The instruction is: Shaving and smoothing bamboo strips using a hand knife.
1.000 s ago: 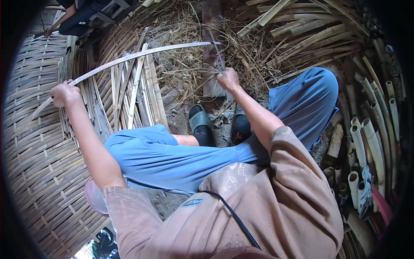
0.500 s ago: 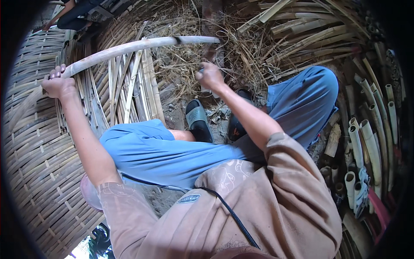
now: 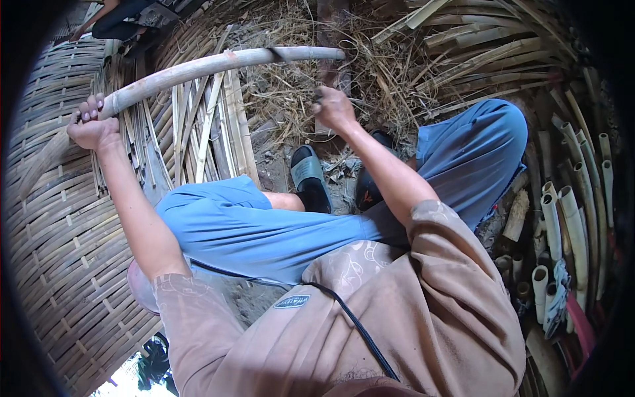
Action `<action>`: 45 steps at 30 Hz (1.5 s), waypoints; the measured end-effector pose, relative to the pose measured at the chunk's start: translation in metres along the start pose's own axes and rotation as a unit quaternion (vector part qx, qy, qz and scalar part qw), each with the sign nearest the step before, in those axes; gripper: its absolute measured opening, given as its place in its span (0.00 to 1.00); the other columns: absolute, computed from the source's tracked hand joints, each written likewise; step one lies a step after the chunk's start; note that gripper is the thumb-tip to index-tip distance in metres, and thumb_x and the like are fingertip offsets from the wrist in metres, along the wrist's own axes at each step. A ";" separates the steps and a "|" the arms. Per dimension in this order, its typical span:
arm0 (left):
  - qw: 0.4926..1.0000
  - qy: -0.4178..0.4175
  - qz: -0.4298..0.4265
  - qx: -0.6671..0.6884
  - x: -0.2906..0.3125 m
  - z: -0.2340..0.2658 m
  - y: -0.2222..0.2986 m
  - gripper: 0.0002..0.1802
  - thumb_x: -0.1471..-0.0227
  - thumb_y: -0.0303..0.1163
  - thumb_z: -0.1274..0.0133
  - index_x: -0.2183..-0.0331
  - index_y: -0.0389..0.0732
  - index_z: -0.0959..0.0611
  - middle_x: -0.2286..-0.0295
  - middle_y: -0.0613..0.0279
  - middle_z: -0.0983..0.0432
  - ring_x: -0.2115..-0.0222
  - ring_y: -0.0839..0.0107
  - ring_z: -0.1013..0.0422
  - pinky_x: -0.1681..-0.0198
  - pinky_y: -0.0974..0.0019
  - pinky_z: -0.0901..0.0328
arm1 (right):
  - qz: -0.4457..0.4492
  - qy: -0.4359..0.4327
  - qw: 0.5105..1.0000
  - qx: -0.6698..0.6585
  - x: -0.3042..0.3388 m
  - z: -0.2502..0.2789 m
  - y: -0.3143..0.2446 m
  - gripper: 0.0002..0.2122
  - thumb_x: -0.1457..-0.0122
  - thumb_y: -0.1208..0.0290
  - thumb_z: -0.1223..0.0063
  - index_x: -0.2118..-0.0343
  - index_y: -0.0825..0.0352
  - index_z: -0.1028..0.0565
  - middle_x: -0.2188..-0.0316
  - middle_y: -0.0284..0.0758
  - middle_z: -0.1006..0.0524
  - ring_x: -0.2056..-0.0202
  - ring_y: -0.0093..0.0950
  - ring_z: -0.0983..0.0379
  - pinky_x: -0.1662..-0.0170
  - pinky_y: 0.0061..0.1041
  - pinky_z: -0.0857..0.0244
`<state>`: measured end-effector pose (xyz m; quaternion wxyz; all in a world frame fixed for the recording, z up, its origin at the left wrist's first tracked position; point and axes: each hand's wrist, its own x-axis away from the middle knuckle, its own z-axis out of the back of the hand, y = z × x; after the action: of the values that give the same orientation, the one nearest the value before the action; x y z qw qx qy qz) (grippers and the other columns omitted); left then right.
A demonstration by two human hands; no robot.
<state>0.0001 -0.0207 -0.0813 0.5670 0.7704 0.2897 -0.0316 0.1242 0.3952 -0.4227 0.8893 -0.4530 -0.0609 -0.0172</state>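
A long, curved bamboo pole (image 3: 192,75) stretches from the left side to the upper middle, with a dark mark across it towards its far end. My left hand (image 3: 96,126) wraps its fingers round the pole near its left part. My right hand (image 3: 337,109) is a closed fist just below the pole's far end, apart from it. Something small and dark shows at the edge of that fist, but its kind is hidden. Behind the pole's far end lies a dark wooden beam (image 3: 332,30).
Woven bamboo matting (image 3: 66,264) covers the left side. Split strips (image 3: 208,132) lie beside it. Shavings (image 3: 284,86) litter the ground ahead. Cut bamboo tubes (image 3: 572,212) crowd the right, with more split bamboo (image 3: 489,59) beyond. Another person's dark-clothed leg (image 3: 122,20) shows at upper left.
My right fist has turned and shifted slightly to the right, and the pale piece seen below it is out of sight. My left hand keeps its hold on the pole.
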 end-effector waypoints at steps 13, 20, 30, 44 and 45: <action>0.983 -0.148 -0.010 0.105 -0.007 0.012 0.003 0.09 0.61 0.36 0.50 0.84 0.50 0.34 0.86 0.71 0.47 0.82 0.74 0.50 0.71 0.64 0.48 | -0.127 0.030 0.991 -0.028 0.005 0.009 -0.006 0.11 0.49 0.67 0.44 0.63 0.65 0.20 0.65 0.48 0.19 0.63 0.48 0.21 0.58 0.42 0.26; 0.971 -0.185 0.005 0.153 -0.004 0.007 0.005 0.08 0.64 0.38 0.45 0.82 0.49 0.27 0.85 0.72 0.46 0.81 0.74 0.47 0.68 0.65 0.47 | 0.006 0.025 0.999 -0.033 0.000 0.011 0.000 0.17 0.48 0.66 0.43 0.56 0.67 0.21 0.62 0.54 0.20 0.57 0.49 0.23 0.51 0.42 0.29; 0.951 -0.271 0.003 0.151 -0.008 0.008 0.011 0.09 0.66 0.39 0.44 0.80 0.47 0.25 0.84 0.73 0.43 0.80 0.75 0.45 0.67 0.66 0.46 | -0.125 -0.038 0.990 -0.045 -0.007 0.050 -0.002 0.17 0.49 0.67 0.46 0.59 0.73 0.21 0.62 0.56 0.20 0.57 0.46 0.20 0.50 0.38 0.27; 0.996 0.050 0.012 0.067 -0.002 -0.011 0.003 0.11 0.62 0.33 0.55 0.85 0.49 0.41 0.87 0.67 0.49 0.84 0.69 0.48 0.72 0.60 0.44 | 0.025 0.096 0.994 -0.047 0.019 -0.018 -0.003 0.20 0.49 0.64 0.45 0.54 0.68 0.22 0.59 0.56 0.21 0.56 0.47 0.22 0.52 0.41 0.29; 0.998 0.040 0.009 0.049 0.001 -0.012 0.005 0.12 0.62 0.33 0.56 0.85 0.50 0.43 0.87 0.66 0.49 0.84 0.68 0.48 0.72 0.59 0.44 | 0.010 0.038 0.999 -0.015 0.019 -0.020 -0.001 0.20 0.49 0.65 0.45 0.54 0.68 0.22 0.59 0.56 0.21 0.56 0.47 0.22 0.52 0.40 0.29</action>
<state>0.0000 -0.0102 -0.0729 0.5168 0.8005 0.3035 -0.0096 0.1446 0.3785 -0.4309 0.8842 -0.4658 -0.0219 -0.0265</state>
